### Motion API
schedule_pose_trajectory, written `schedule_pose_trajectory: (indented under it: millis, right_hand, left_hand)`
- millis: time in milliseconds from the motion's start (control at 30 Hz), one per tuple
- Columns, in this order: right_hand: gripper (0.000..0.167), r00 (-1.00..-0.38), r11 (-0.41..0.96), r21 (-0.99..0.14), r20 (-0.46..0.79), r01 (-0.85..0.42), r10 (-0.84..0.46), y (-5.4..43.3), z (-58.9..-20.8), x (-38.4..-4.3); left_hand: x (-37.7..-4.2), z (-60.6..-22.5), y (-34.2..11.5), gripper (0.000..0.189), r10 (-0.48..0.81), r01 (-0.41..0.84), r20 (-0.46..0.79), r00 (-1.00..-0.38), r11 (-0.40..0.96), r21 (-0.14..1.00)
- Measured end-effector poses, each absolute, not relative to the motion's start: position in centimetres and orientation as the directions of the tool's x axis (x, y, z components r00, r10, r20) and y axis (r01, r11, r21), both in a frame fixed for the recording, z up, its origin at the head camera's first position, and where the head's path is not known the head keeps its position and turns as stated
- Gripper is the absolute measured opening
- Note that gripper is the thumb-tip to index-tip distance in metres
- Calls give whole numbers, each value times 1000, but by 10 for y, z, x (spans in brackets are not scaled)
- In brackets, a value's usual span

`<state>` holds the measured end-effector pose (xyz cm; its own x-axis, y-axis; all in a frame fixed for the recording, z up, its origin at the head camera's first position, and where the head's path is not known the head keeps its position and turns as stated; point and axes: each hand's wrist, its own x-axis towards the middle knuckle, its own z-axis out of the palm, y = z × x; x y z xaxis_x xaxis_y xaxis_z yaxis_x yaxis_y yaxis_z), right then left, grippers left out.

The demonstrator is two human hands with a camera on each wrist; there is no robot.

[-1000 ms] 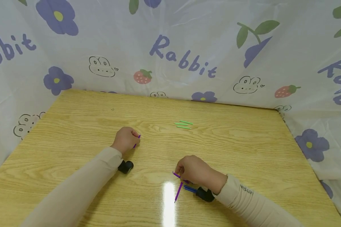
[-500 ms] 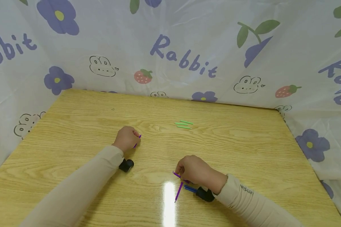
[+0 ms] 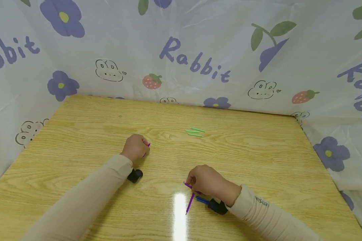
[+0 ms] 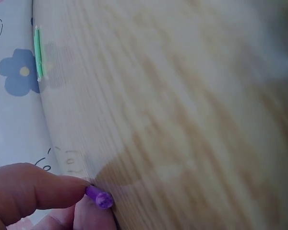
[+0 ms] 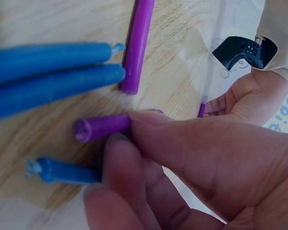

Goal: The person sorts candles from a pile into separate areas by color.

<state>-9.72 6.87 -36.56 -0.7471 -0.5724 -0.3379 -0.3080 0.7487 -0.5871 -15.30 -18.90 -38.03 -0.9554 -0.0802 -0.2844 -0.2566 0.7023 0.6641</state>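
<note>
My left hand (image 3: 134, 147) pinches a thin purple candle (image 4: 101, 197) between thumb and fingers, low over the left-middle of the table. Nearer to me, my right hand (image 3: 206, 180) pinches a second purple candle (image 5: 103, 127) just at the tabletop. Beside it another purple candle (image 3: 189, 203) lies on the wood, pointing toward me. Two blue candles (image 5: 57, 52) lie side by side next to the right hand, their ends close to that loose purple candle. A further blue candle (image 5: 69, 171) shows beneath the right fingers, partly hidden by them.
Several green candles (image 3: 194, 132) lie in a small group farther back on the wooden table (image 3: 259, 147). A white cloth (image 3: 193, 26) printed with rabbits and flowers hangs behind the table. Black wrist cameras (image 3: 135, 175) sit under both wrists.
</note>
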Motion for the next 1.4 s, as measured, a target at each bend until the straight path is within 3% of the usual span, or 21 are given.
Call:
schedule_pose_trajectory:
  millis: [933, 1400]
  right_hand:
    - [18, -749, 759, -561, -333, -331, -573, 69, -368, -97]
    - [16, -746, 754, -553, -319, -354, -584, 68, -367, -98]
  left_hand:
    - [-150, -383, -191, 3, -84, -249, -266, -960, 692, 678]
    - [-140, -378, -197, 21, -113, -256, -248, -962, 690, 678]
